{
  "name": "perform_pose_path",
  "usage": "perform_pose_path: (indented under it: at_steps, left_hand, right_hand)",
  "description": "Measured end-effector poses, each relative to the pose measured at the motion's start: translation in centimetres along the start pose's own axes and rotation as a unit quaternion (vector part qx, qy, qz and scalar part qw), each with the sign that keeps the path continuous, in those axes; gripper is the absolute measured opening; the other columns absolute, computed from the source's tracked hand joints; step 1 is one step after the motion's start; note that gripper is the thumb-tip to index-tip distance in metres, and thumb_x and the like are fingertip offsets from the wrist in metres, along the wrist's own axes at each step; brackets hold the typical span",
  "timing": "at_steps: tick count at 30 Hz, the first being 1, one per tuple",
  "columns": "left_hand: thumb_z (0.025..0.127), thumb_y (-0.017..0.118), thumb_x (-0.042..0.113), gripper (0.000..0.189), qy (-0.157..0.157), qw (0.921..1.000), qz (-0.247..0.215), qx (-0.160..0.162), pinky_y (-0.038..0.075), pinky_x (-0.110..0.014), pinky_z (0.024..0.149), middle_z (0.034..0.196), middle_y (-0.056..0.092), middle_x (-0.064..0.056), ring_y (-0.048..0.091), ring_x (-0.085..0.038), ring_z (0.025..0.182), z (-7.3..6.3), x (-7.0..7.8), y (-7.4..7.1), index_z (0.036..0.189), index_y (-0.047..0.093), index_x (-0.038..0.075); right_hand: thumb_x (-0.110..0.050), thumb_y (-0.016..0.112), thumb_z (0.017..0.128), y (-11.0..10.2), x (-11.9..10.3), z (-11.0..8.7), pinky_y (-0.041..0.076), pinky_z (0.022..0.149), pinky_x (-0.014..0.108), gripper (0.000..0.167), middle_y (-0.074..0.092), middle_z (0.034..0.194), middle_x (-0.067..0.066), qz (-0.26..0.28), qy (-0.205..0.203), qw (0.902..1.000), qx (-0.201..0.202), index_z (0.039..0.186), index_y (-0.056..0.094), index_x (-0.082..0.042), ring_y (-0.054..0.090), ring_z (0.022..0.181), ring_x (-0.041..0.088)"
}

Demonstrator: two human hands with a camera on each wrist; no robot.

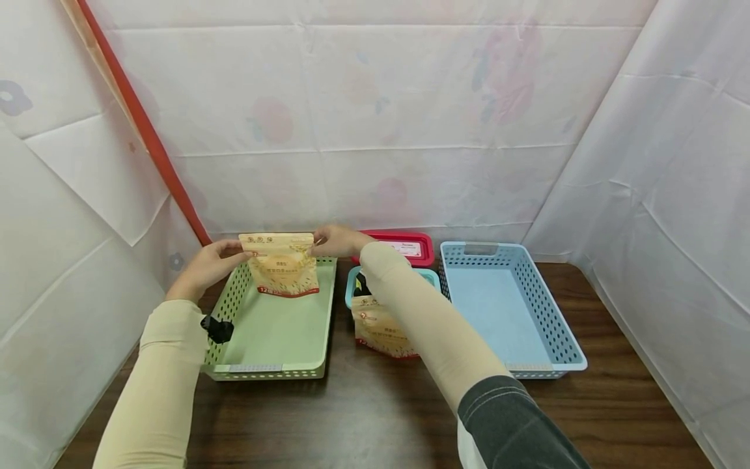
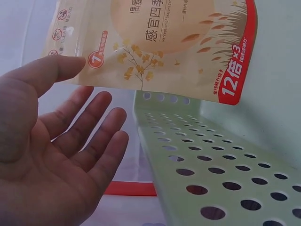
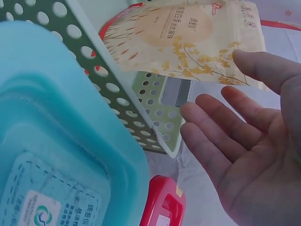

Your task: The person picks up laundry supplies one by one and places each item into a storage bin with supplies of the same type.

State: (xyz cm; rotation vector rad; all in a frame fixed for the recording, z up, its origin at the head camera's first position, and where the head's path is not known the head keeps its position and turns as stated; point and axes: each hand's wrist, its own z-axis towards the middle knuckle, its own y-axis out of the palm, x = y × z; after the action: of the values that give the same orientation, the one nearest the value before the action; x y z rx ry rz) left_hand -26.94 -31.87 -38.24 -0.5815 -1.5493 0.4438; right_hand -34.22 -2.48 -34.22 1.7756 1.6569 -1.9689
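Note:
A beige stand-up pouch (image 1: 284, 266) with a red bottom edge and a printed plant design stands upright over the far part of the green basket (image 1: 281, 332). My left hand (image 1: 206, 264) pinches its upper left edge between thumb and fingers. At the upper right edge, my right hand (image 1: 340, 241) pinches it the same way. In the left wrist view, the thumb (image 2: 70, 67) lies on the pouch's printed front. The right wrist view shows the right thumb (image 3: 263, 68) on the pouch's front too, the other fingers behind and below it.
A second beige pouch (image 1: 381, 329) leans by a turquoise-lidded box (image 1: 432, 277), partly behind my right forearm. Behind that lies a red-lidded box (image 1: 424, 242). To the right stands a light blue basket (image 1: 498, 312). White sheeting (image 1: 375, 130) encloses the dark wooden table (image 1: 375, 417).

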Motion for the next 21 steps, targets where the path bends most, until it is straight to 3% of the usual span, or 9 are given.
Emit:
perform_pose_path:
  at_steps: [9, 21]
  left_hand:
    - [0.102, 0.057, 0.042, 0.074, 0.013, 0.9998, -0.017, 0.0, 0.032, -0.064, 0.107, 0.147, 0.039, -0.03, 0.037, -0.046, 0.135, 0.0, 0.0, -0.2, 0.153, 0.03, -0.004]
    - [0.101, 0.06, 0.042, 0.078, 0.038, 0.9983, -0.008, 0.043, 0.032, -0.066, 0.106, 0.151, 0.036, -0.028, 0.036, -0.047, 0.136, -0.7, 1.7, -0.6, 0.157, 0.024, 0.001]
  right_hand:
    - [-0.036, 0.059, 0.102, -0.4, -0.2, -0.2, 0.044, 0.104, 0.038, 0.063, 0.046, 0.151, 0.011, 0.004, 0.005, 1.0, -0.004, 0.154, 0.038, -0.009, 0.046, 0.135, 0.023]
    - [-0.034, 0.058, 0.102, -2.4, -0.9, -1.2, 0.041, 0.107, 0.041, 0.057, 0.047, 0.149, 0.012, 0.01, -0.003, 0.9999, 0.002, 0.152, 0.041, -0.011, 0.045, 0.136, 0.026]
